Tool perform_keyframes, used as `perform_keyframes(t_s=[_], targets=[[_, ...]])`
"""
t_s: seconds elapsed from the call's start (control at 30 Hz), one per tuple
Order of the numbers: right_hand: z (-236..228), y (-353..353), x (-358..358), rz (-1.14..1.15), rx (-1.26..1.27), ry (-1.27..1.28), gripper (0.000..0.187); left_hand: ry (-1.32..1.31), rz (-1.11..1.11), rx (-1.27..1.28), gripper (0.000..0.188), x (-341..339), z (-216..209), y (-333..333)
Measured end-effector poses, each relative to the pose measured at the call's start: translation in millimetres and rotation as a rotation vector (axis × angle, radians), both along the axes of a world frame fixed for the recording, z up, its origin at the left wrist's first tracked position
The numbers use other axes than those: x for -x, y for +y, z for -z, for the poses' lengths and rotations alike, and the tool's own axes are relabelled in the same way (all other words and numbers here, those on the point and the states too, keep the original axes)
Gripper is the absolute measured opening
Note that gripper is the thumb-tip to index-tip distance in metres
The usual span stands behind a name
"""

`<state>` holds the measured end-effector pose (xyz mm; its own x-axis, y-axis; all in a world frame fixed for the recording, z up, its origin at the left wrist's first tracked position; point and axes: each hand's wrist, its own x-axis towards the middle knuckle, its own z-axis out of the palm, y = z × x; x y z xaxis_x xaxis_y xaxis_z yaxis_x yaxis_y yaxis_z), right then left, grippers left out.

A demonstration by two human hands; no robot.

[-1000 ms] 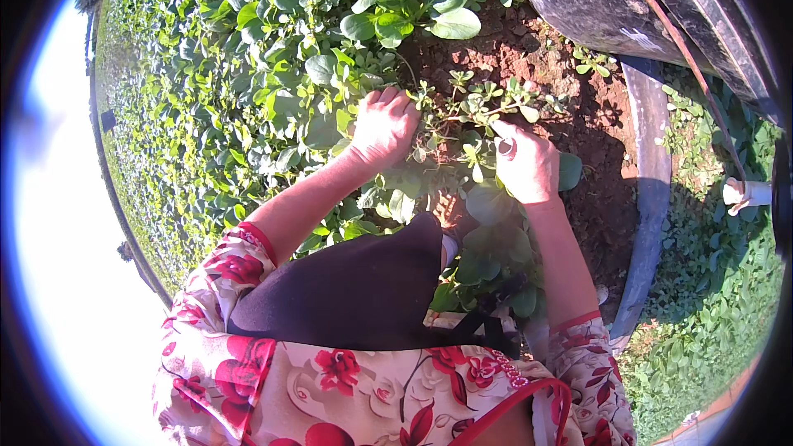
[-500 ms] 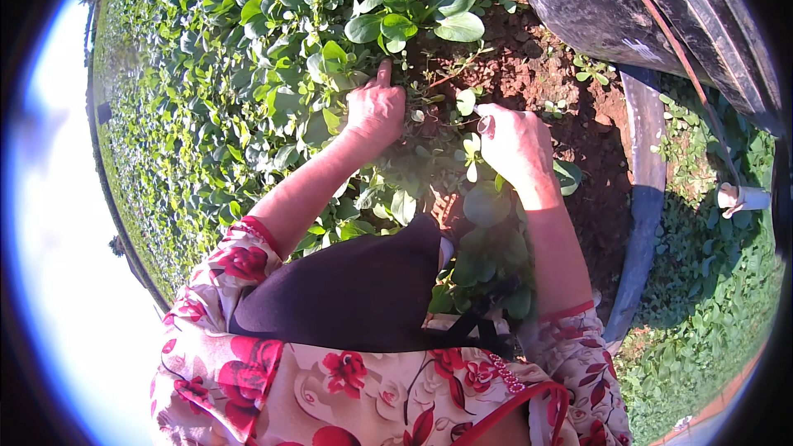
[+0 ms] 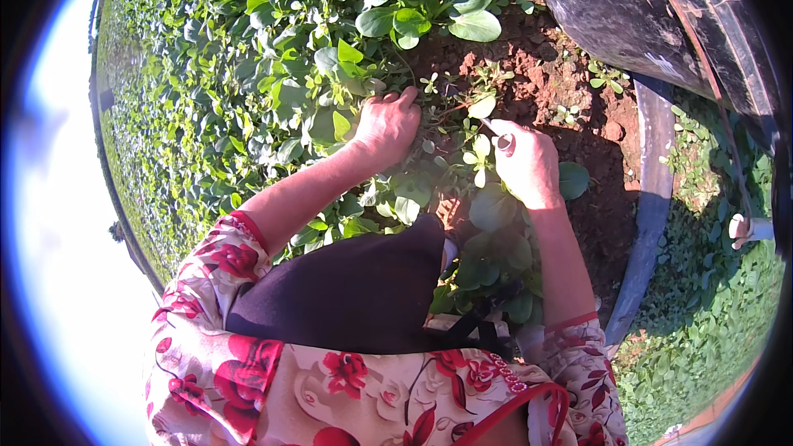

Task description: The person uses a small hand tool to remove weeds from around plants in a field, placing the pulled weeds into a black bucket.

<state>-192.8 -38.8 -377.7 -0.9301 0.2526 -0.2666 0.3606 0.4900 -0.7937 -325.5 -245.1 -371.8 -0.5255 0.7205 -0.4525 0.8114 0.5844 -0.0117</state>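
My left hand [image 3: 388, 127] is down among low green plants, its fingers curled at the edge of the leaves. A thin stem rises by its fingertips, and whatever the fingers hold is hidden. My right hand [image 3: 529, 163] is closed around a small hand tool [image 3: 505, 144] with a thin metallic tip pointing left; its exact kind is unclear. Small weeds [image 3: 479, 157] stand just left of my right hand, between the two hands. Beyond them a broad-leaved plant [image 3: 421, 2] grows at the edge of the reddish soil [image 3: 537, 70].
A large dark, dirt-streaked container [image 3: 628, 12] fills the upper right. Below it a grey flat hose [image 3: 648, 190] curves along the bed's edge, near a white pipe fitting [image 3: 750, 230]. My dark-clothed knee [image 3: 339, 293] is under my arms. Dense greenery [image 3: 198, 91] covers the left.
My left hand has shifted slightly right and down, its outstretched forefinger now curled in. My right hand has moved a little right and lower with the tool.
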Motion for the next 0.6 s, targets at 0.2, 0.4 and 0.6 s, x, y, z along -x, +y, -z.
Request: perform_keyframes(t_s=[0.2,0.4,0.6], targets=[[-12,6,-1,-0.067,-0.081,-0.009,0.023,-0.068,-0.226,0.055,0.018,34,8,2],[20,-10,24,-0.009,-0.006,0.03,0.016,-0.062,-0.158,0.12,0.018,41,9,5],[32,-32,60,-0.113,-0.09,0.113,0.013,-0.006,-0.177,0.023,0.014,35,13,6]])
